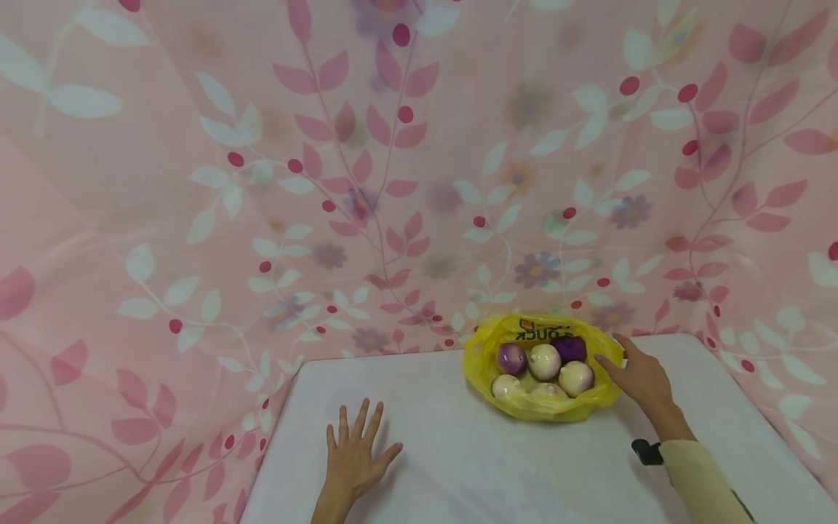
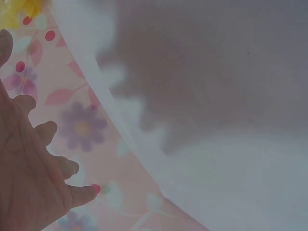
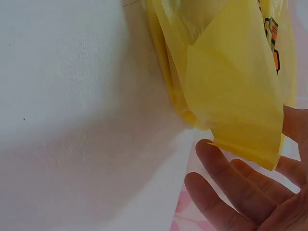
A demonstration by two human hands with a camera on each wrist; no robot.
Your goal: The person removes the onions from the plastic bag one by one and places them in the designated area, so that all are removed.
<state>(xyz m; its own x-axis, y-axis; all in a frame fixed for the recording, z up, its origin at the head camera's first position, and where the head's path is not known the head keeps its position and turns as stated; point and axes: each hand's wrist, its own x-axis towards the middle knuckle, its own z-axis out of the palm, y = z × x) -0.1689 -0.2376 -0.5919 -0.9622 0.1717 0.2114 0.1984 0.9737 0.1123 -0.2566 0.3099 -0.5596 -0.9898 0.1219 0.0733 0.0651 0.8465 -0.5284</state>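
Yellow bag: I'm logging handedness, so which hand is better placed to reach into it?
Probably the right hand: its straight fingers already touch the yellow bag at its right edge, beside the onions. The left hand lies flat on the table, well apart from the bag.

Both hands reaching forward, fingers straight.
The left hand is lying flat, fingers spread; the right hand is stretching ahead, fingers relaxed.

Makeshift staged booth: floral pink cloth backdrop, white table.
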